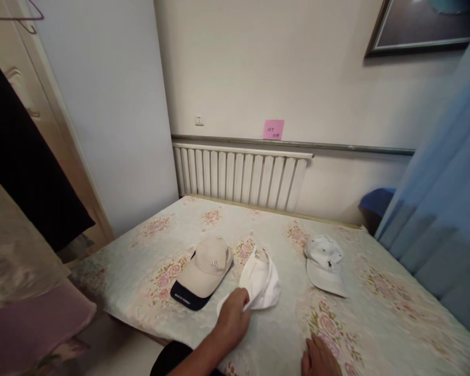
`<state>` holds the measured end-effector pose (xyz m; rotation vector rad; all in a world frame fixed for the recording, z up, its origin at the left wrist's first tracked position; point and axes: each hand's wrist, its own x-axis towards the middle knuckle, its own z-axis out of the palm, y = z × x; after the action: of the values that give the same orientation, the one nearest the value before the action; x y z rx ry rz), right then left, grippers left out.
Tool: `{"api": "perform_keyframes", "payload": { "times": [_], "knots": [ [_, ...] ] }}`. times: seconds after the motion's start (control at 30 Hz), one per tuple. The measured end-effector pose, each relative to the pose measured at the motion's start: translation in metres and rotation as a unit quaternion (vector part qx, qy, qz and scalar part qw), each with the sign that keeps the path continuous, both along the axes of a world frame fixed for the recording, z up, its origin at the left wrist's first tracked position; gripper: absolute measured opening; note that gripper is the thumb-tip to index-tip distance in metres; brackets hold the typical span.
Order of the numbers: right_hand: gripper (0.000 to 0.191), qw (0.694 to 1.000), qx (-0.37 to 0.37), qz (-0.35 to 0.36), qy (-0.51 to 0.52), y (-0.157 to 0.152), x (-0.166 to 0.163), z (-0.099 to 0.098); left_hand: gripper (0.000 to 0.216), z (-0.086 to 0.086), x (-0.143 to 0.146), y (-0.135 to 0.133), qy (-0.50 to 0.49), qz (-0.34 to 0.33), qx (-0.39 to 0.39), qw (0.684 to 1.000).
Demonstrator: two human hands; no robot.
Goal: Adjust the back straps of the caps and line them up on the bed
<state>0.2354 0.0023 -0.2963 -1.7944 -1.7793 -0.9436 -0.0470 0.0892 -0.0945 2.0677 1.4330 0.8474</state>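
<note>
My left hand (233, 318) is closed on a white cap (267, 287) near the middle of the bed, gripping it at the brim side. The cap lies tipped, with its inside partly showing, and the hand covers part of the brim. To its left sits a beige cap (209, 263) with a dark brim edge and a small metal emblem. Farther right is another white cap (325, 261) with a small dark logo, brim toward me. My right hand (320, 357) rests on the bed at the bottom edge, fingers loosely out, holding nothing visible.
A floral sheet covers the bed (141, 282). Behind it are a radiator (238, 175), a pipe and a pink note (273, 129) on the wall. Hanging clothes (27, 156) are at left, and a blue curtain (446, 172) at right.
</note>
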Motion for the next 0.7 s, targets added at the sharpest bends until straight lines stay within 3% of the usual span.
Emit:
{"api": "perform_keyframes", "payload": {
  "times": [0.17, 0.33, 0.5, 0.6, 0.7],
  "knots": [
    [0.028, 0.998, -0.038, -0.014, 0.039, -0.006, -0.008, 0.012, 0.023, -0.034, 0.025, -0.058, 0.048, -0.078, 0.0, 0.996],
    [0.029, 0.998, -0.043, -0.018, 0.045, -0.011, -0.015, 0.021, 0.032, -0.053, 0.038, -0.083, 0.064, -0.098, -0.067, 0.991],
    [0.031, 0.998, -0.044, -0.015, 0.038, -0.014, -0.018, 0.026, 0.032, -0.046, 0.035, -0.079, -0.025, -0.089, -0.119, 0.989],
    [0.03, 0.998, -0.044, -0.012, 0.039, -0.014, -0.019, 0.028, 0.025, -0.048, 0.033, -0.062, -0.052, -0.04, -0.107, 0.992],
    [0.029, 0.999, -0.036, -0.014, 0.034, -0.013, -0.018, 0.027, 0.023, -0.055, 0.03, -0.033, -0.015, 0.037, -0.106, 0.994]
  ]
}}
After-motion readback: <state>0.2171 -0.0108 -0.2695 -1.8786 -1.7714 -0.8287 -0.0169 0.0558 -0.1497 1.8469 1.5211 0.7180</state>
